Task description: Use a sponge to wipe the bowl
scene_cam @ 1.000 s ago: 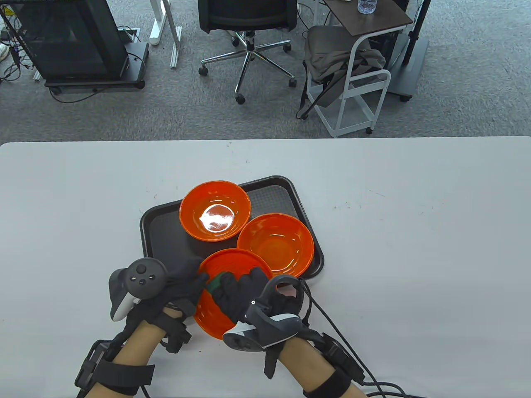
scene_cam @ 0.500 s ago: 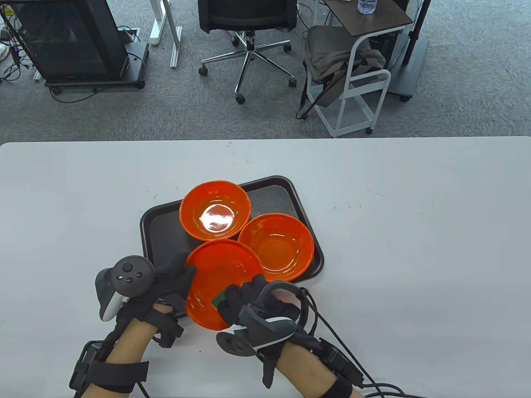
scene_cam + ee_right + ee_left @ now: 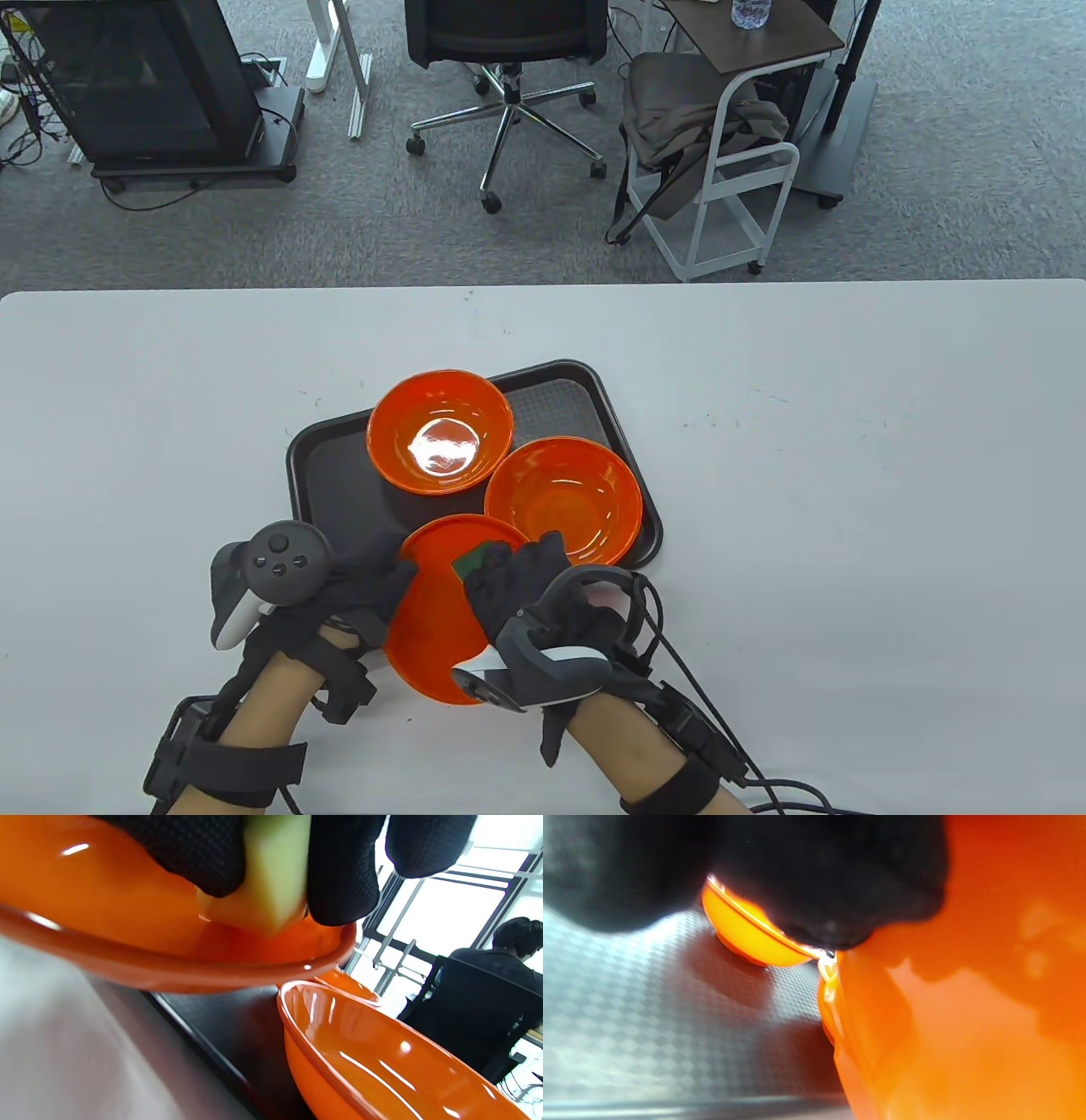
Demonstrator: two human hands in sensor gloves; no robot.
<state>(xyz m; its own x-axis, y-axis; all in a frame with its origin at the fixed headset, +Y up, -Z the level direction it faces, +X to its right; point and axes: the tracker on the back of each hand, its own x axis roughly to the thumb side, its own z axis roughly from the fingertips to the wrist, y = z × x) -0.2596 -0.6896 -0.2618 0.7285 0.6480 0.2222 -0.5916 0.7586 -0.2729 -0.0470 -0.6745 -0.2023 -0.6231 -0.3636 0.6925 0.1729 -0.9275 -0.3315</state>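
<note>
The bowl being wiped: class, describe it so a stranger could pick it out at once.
Find the dark tray on the white table. Three orange bowls sit there; take the nearest bowl. Only it is tilted, gripped by the left hand, with the right hand pressing a sponge inside.

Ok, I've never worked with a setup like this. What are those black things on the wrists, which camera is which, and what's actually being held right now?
No robot here: these are a person's two gloved hands, each with a tracker strapped to its back; the fingers are free.

The wide picture looks down at the white table. The two close-ups come from cameras on each wrist, so they are tilted and partly blurred.

On the table sits a dark tray with two orange bowls, the far bowl and the right bowl.

The left hand grips the rim of a third, tilted bowl at the tray's near edge. The right hand holds a sponge and presses it against that bowl's inside, near the far rim. The wrist view shows its yellow side; from above only a green edge shows.
</note>
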